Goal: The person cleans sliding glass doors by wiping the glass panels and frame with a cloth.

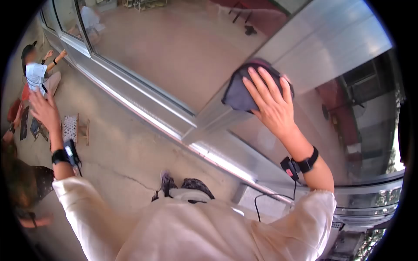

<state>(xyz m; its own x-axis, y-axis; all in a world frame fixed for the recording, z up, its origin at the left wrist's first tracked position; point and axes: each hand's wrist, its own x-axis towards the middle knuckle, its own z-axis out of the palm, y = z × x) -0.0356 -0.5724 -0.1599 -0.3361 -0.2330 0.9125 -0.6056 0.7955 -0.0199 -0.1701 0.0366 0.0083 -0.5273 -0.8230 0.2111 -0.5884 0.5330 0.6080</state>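
Observation:
A dark grey cloth (244, 89) lies bunched against the upright metal post of a glazed frame. My right hand (272, 98) holds it there from above, fingers spread over the fabric. Under the cloth, the post (217, 108) is partly hidden. Out to the left, my left hand (43, 108) is raised in the air with its fingers apart and nothing in it. Each wrist wears a black strap with a small device.
Large glass panes (165, 48) stand in metal frames before me. At the far left a person (39, 71) crouches by the frame, and another person (26, 187) is nearer. A small woven stool (71, 128) stands on the concrete floor (117, 143). A cable (257, 204) hangs near my right arm.

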